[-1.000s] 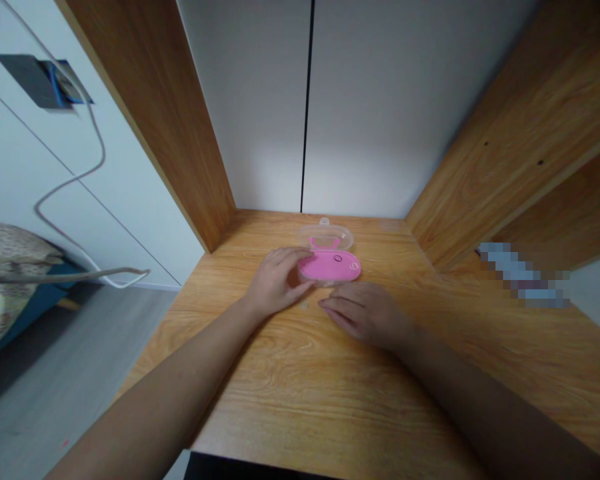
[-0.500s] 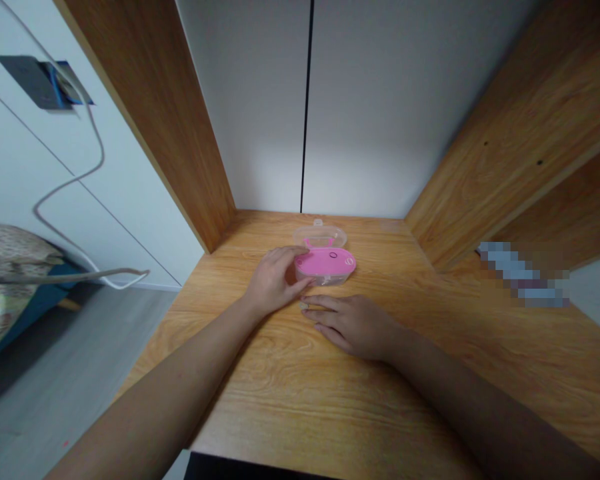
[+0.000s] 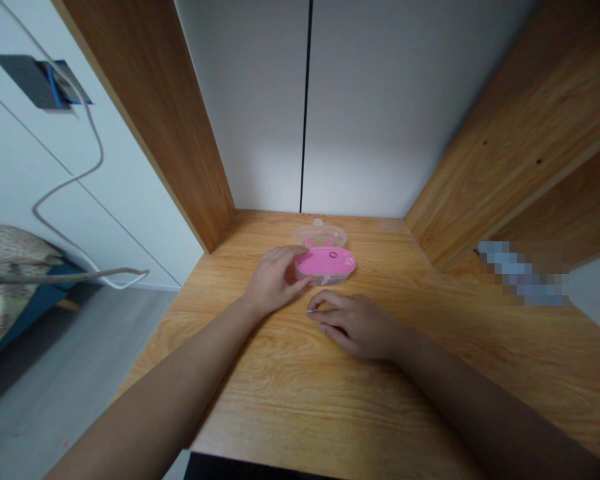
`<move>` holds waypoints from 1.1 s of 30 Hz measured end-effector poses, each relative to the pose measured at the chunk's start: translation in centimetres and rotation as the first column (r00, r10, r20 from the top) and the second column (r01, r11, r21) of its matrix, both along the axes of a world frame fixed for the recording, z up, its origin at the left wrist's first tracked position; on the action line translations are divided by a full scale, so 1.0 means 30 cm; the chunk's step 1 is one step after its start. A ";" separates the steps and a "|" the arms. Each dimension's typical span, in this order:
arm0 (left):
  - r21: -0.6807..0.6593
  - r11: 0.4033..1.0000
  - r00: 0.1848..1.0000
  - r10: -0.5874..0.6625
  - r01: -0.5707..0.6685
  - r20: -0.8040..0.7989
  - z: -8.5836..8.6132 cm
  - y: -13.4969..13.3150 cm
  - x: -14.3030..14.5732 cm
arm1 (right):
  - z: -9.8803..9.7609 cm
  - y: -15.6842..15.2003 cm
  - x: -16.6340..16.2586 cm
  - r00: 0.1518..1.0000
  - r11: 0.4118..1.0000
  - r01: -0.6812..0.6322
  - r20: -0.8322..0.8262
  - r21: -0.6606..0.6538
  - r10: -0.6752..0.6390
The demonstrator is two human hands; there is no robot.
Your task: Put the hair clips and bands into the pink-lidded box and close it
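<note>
- Left hand (image 3: 273, 283) resting on the desk (image 3: 290, 387), fingers curled against the left end of the pink case (image 3: 325, 263), thumb low at its near side; a steadying hold, not a lift.
- Case sitting far-centre on the desk, well short of the back wall; clear lid (image 3: 320, 235) swung open and lying flat behind the pink tray. A small dark ring (image 3: 333, 255) lying inside the tray, toward its far edge.
- Right hand (image 3: 355, 323) palm-down just near the case, apart from it, thumb and forefinger tips pressed together on a tiny thin piece (image 3: 310, 311) at the desk surface; remaining fingers loosely folded under. Too small to tell what the piece is, or whether already clear of the wood.
- Judged step: picking the tiny piece off the desk beside the open case.
- For a clean pick: keep the pinch at the very fingertips, nails helping to get under the edge; roll rather than drag, since a flat piece on smooth wood likely skids.
- Raise only slightly, and keep the wrist low for control.
- Left hand best kept as is, bracing the case so a nudge from the right does not slide it or tip the lid.
- Risk: a light piece flicking away toward the desk's left edge and the floor (image 3: 40, 373); gentle pressure is safer than a hard squeeze.
</note>
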State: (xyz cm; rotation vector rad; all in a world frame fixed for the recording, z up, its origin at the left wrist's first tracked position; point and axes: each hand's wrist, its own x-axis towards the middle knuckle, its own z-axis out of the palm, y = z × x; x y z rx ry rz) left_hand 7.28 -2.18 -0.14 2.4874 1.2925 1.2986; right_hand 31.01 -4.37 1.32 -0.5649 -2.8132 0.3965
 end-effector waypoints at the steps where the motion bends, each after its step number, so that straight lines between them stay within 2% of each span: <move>1: 0.002 1.000 1.000 0.000 0.000 0.000 0.000 0.000 0.000 | 0.002 -0.001 0.000 1.000 1.000 -0.003 -0.012 -0.006 0.003; 4: 0.008 1.000 1.000 -0.008 0.008 -0.001 0.001 0.000 0.000 | 0.001 -0.004 0.000 0.998 0.999 0.000 -0.057 0.035 0.002; 9: 0.028 0.999 1.000 -0.031 0.031 0.006 0.002 0.000 -0.002 | -0.026 0.010 0.008 0.975 0.972 0.087 -0.218 0.220 -0.038; 14: 0.042 0.997 0.997 -0.071 0.071 -0.005 0.000 -0.005 0.001 | -0.039 0.018 0.011 0.939 0.958 0.179 -0.330 0.222 -0.099; 17: 0.061 0.995 0.996 -0.083 0.083 -0.016 0.004 -0.014 0.007 | -0.028 0.012 0.006 0.933 0.936 0.250 -0.321 0.248 -0.164; 21: 0.077 0.992 0.994 -0.099 0.103 -0.046 0.018 -0.028 0.013 | -0.007 0.000 -0.005 0.926 0.872 0.348 -0.271 0.345 -0.262; 29: 0.089 0.990 0.993 -0.102 0.107 -0.058 0.025 -0.032 0.017 | 0.010 -0.014 -0.013 0.944 0.810 0.330 -0.167 0.484 -0.285; 33: 0.096 0.989 0.993 -0.104 0.109 -0.058 0.024 -0.028 0.015 | 0.000 -0.011 -0.007 0.953 0.816 0.302 -0.184 0.493 -0.241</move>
